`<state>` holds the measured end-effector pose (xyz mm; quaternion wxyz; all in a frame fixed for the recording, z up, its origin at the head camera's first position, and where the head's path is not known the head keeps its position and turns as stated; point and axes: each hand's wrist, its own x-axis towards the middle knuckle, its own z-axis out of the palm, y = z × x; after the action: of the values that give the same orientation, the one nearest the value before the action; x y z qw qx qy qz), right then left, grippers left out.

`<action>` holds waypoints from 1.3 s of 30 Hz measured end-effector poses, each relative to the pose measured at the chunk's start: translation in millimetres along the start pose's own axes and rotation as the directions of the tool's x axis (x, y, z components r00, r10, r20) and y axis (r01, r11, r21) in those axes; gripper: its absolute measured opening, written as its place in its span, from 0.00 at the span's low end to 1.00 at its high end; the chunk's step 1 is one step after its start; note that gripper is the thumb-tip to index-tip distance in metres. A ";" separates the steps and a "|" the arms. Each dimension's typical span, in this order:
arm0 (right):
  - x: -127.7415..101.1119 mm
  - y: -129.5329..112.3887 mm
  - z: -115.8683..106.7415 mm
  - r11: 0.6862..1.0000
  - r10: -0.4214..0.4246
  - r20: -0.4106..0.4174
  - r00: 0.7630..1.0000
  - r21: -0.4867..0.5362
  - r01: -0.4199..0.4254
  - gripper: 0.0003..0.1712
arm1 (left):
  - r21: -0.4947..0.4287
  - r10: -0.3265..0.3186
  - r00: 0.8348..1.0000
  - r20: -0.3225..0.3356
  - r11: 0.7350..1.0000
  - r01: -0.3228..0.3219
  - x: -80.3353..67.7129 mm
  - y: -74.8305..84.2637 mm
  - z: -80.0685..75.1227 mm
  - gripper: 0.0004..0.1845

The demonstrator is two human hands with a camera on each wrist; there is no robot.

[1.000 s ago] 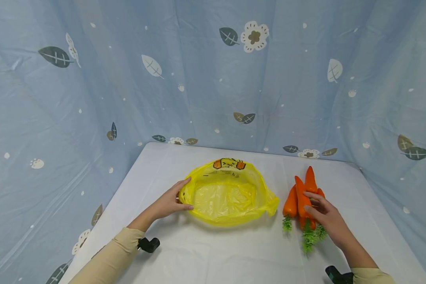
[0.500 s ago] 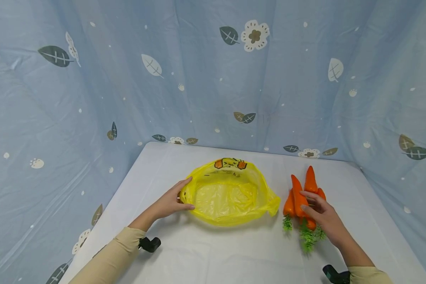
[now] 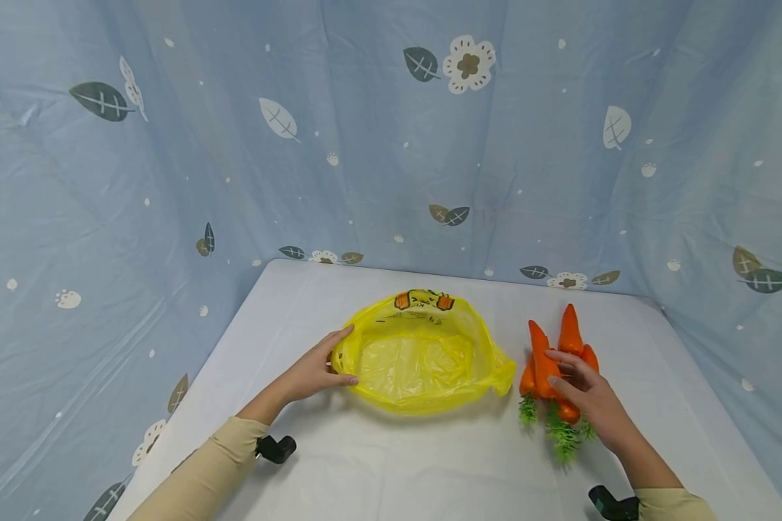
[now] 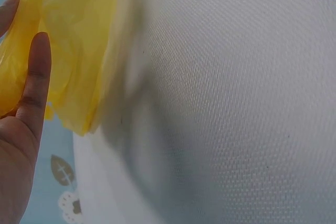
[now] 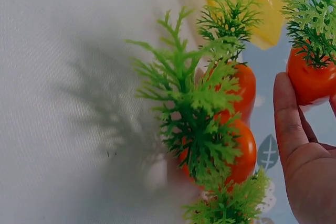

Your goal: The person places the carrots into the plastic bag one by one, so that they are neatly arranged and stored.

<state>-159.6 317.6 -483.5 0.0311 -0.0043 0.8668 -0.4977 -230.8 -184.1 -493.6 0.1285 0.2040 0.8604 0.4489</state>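
Note:
A yellow plastic bag (image 3: 417, 369) lies with its wide mouth open toward the head camera. At its left side, my left hand (image 3: 305, 373) holds the bag between thumb and fingers; the left wrist view shows the thumb (image 4: 38, 72) straight along the plastic. To the right of the bag is a pile of toy carrots with feathery green tops. My right hand (image 3: 589, 394) grips one carrot (image 3: 539, 354), raised beside the others in the right wrist view, its orange end (image 5: 312, 80) by the thumb. Another carrot (image 3: 570, 331) lies behind my fingers, and more are partly hidden under the hand.
A white cloth (image 3: 378, 463) covers the table. Blue patterned curtain (image 3: 365, 145) hangs behind and at both sides. Black wrist devices sit on each forearm, the left one (image 3: 276, 449) near the cuff. The bag's gathered right corner (image 3: 503, 373) points toward the carrots.
My right hand has moved slightly left, and the carrot in it has shifted left away from the carrot behind. My left hand and the bag stay nearly where they were.

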 end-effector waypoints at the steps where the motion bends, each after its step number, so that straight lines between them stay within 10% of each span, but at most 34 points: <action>1: -0.2 -0.9 0.6 1.000 0.000 0.002 1.000 0.003 0.000 0.32 | 0.002 0.000 1.000 -0.001 1.000 0.000 -0.1 -0.2 0.0 0.52; 39: 1.2 -19.2 14.6 0.997 -0.058 0.022 0.998 0.050 0.057 0.31 | -0.028 0.006 1.000 0.016 1.000 -0.006 0.9 3.9 6.3 0.52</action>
<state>-160.4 295.3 -474.2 0.0268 -0.0343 0.8534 -0.5194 -228.1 -177.2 -494.0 0.1370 0.2085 0.8523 0.4597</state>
